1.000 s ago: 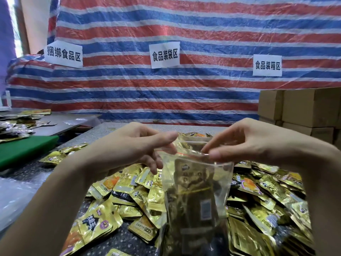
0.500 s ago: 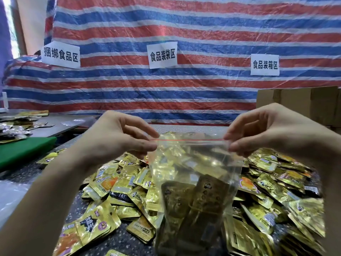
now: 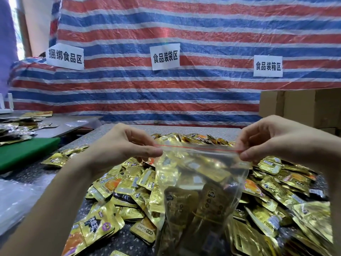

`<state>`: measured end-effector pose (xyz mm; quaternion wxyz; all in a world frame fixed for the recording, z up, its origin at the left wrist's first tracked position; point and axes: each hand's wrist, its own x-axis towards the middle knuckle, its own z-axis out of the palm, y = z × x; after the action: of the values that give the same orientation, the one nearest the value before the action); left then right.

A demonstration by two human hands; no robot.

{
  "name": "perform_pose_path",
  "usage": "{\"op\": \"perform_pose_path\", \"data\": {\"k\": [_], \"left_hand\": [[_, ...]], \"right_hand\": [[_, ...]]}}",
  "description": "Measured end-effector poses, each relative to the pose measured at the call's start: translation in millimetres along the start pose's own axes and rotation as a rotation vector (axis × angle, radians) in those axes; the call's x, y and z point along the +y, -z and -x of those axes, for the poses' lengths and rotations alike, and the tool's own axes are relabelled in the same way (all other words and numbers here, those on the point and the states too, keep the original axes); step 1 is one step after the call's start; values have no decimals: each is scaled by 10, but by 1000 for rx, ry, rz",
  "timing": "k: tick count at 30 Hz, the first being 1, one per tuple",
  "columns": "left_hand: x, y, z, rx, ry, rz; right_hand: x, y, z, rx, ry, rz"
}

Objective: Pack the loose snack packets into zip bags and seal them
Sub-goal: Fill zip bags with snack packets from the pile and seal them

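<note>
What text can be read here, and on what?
"捆绑食品区": left paper sign on the striped sheet.
"食品装袋区": middle paper sign.
"食品装箱区": right paper sign.
Print on the snack packets, loose or inside the zip bag: too blurred to read.

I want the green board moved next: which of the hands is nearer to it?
Left. The left hand pinches the zip bag at its top left corner, right of the green board; the right hand pinches the opposite corner, farther right.
</note>
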<state>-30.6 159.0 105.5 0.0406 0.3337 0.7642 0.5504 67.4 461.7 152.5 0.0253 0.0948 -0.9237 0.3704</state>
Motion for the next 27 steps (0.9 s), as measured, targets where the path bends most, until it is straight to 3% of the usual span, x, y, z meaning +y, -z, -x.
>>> {"op": "perform_pose_path", "data": {"k": [12,16,20,27], "left_hand": [[-63,-138,-68,51,-82,109],[-24,-183,-77,4,-133,107],[32,-183,-44,-28,-172,67],[62,-174,-41,-10,-161,34]], "right_hand": [[-148,-123,-40,-28,-52,101],[-344,-436,-176,112,141,302],[-418,-757,-345,125,295,310],[-403,-755,-366,190,315,199]]}}
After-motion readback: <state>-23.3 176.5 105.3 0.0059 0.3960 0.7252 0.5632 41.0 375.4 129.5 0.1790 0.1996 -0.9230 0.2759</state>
